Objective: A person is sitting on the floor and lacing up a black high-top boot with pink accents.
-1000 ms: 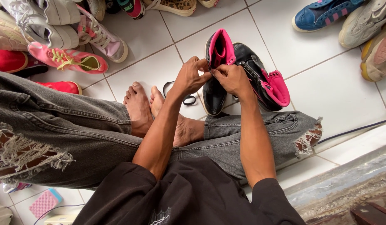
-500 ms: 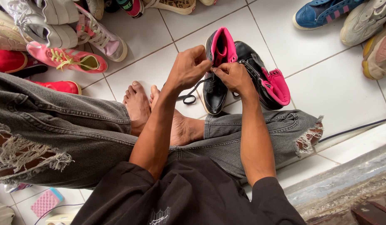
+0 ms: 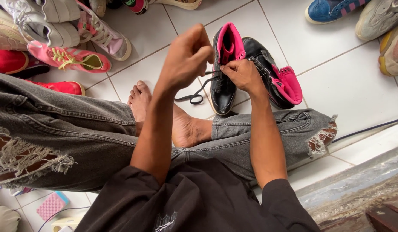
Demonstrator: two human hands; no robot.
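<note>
A black high-top shoe with pink lining (image 3: 223, 64) stands on the white tile floor (image 3: 336, 81) just beyond my crossed legs. Its twin (image 3: 278, 77) lies tilted against it on the right. My left hand (image 3: 187, 56) is raised above the floor, pinching a black shoelace (image 3: 194, 94) that runs down to the upright shoe and loops over the tile. My right hand (image 3: 241, 75) grips the shoe at its eyelets, fingers closed on the lace area. My bare feet (image 3: 141, 101) rest near the shoe.
A heap of shoes fills the upper left: a pink sneaker with yellow laces (image 3: 70, 60), white sneakers (image 3: 44, 21), red shoes (image 3: 57, 86). A blue sneaker (image 3: 332, 10) and grey ones (image 3: 379, 19) lie upper right. A raised ledge (image 3: 358, 180) runs lower right.
My left hand has risen and drawn the black lace up and to the left, out of the shoe. My right hand stays on the shoe's eyelets.
</note>
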